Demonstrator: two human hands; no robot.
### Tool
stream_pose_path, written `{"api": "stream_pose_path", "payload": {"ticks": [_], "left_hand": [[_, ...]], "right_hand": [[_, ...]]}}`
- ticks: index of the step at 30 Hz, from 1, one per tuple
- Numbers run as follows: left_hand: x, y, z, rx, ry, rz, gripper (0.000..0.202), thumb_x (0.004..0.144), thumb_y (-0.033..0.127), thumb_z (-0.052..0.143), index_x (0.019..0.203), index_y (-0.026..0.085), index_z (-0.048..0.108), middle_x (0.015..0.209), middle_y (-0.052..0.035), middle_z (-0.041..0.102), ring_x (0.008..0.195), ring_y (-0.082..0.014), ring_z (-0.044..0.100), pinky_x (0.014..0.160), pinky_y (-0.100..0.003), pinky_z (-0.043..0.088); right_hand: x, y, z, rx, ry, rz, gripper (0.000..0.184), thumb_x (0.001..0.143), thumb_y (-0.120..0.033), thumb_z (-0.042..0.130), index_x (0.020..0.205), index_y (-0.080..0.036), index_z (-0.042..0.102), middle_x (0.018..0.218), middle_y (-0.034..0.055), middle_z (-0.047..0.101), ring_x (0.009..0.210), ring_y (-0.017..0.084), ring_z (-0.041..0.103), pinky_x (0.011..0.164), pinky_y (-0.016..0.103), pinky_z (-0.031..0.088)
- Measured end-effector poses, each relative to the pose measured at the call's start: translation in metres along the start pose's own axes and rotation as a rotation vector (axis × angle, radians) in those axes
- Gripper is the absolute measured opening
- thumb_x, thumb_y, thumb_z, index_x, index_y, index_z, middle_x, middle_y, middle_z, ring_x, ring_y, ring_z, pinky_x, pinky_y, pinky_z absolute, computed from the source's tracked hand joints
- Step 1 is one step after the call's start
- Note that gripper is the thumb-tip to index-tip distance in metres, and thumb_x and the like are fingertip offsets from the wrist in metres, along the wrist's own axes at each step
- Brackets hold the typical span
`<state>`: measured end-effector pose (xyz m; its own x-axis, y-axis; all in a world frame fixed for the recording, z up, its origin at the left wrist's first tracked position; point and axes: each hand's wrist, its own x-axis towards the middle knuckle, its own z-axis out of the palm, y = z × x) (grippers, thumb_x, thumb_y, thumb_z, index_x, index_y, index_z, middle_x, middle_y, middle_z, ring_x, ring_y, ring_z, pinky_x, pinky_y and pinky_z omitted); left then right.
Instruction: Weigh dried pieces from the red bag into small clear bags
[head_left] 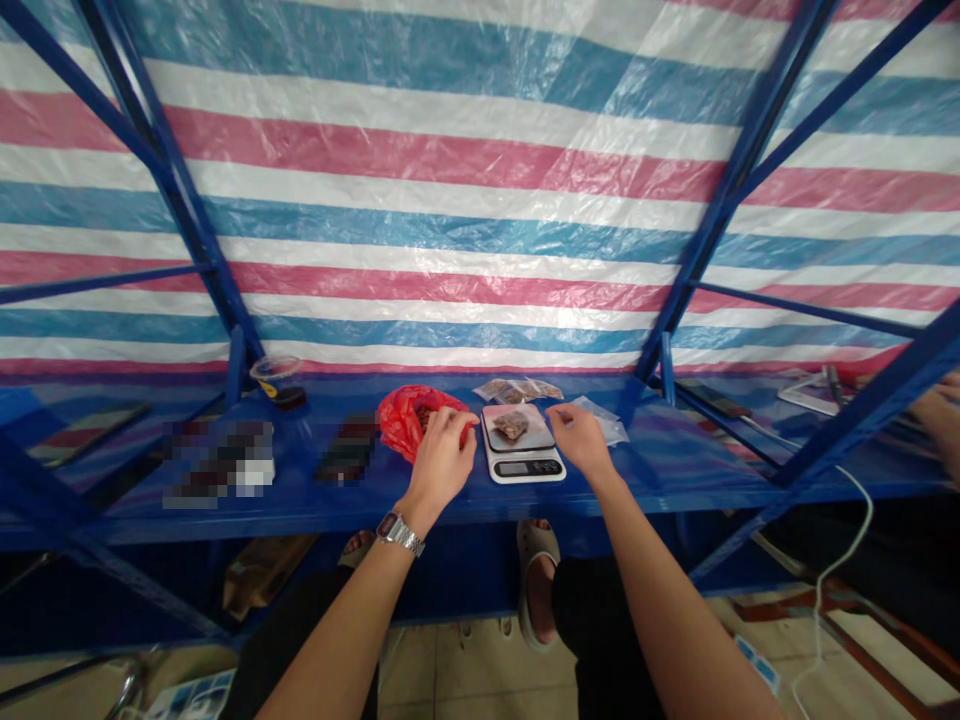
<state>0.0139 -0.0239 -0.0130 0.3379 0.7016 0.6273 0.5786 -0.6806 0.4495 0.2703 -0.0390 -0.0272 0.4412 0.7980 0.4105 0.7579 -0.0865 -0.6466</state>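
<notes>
A white digital kitchen scale (pixel 527 468) stands before me, with a small clear bag of brown pieces (pixel 511 426) lying on its plate. To its left, a red plastic bag (pixel 400 420) gapes, showing dark reddish-brown pieces inside. My left hand (pixel 444 448), a metal watch on its wrist, hovers at the red bag's right edge; its fingers are loosely bent and apart, and I see nothing in them. My right hand (pixel 582 438) is beside the scale's right edge with its fingers curled in, nothing visible in them. Clear plastic bags (pixel 606 420) lie just behind it.
Filled clear bags (pixel 517 389) lie behind the scale. Left on the blue shelf (pixel 450 508) are a dark phone-like object (pixel 349 447) and a clear cup with dark contents (pixel 288 393). Blue metal posts (pixel 690 250) frame both sides. Another person's arm (pixel 937 415) shows far right, near a white cable (pixel 847 560).
</notes>
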Motion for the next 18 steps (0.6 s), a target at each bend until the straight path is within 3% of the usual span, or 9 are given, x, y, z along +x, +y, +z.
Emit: {"api": "stream_pose_path", "payload": {"ticks": [18], "left_hand": [[0.000, 0.002, 0.018, 0.005, -0.020, 0.010, 0.022, 0.097, 0.015, 0.052, 0.109, 0.026, 0.067, 0.106, -0.0059, 0.059, 0.111, -0.0250, 0.056, 0.105, -0.045, 0.048]], "right_hand": [[-0.007, 0.005, -0.007, -0.078, 0.006, 0.014, 0.023, 0.090, -0.025, 0.056, 0.093, -0.023, 0.078, 0.086, 0.0072, 0.078, 0.084, 0.025, 0.072, 0.076, 0.030, 0.050]]}}
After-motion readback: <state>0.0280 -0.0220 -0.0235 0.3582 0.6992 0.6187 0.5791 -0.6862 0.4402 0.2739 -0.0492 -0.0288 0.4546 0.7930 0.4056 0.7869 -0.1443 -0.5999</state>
